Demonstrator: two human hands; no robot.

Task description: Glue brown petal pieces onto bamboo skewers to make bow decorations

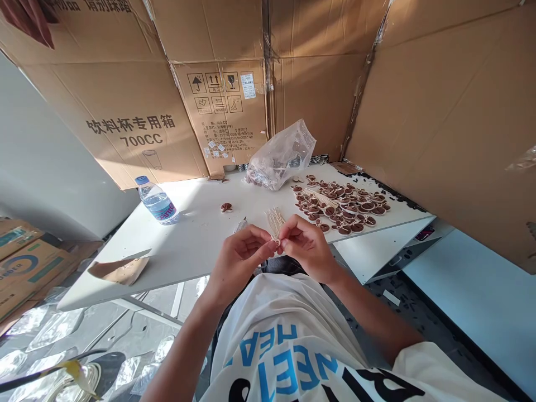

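Just above the table's front edge, my left hand [245,251] and my right hand [307,248] meet with fingertips pinched together on a small piece with cream cord [276,241]. Most of that piece is hidden by the fingers. Right behind the fingertips is a bundle of thin cream cords [275,219]; whether it is held or lies on the table I cannot tell. One brown and cream disc-shaped piece [226,207] lies beyond my left hand. To the right spreads a pile of similar brown pieces with cream edges [341,204].
The white table [196,245] carries a water bottle [158,201], a clear plastic bag with contents [282,156] and a torn brown paper piece [120,270]. Tall cardboard sheets [221,33] wall in the back and right. Small black bits [393,192] line the right edge.
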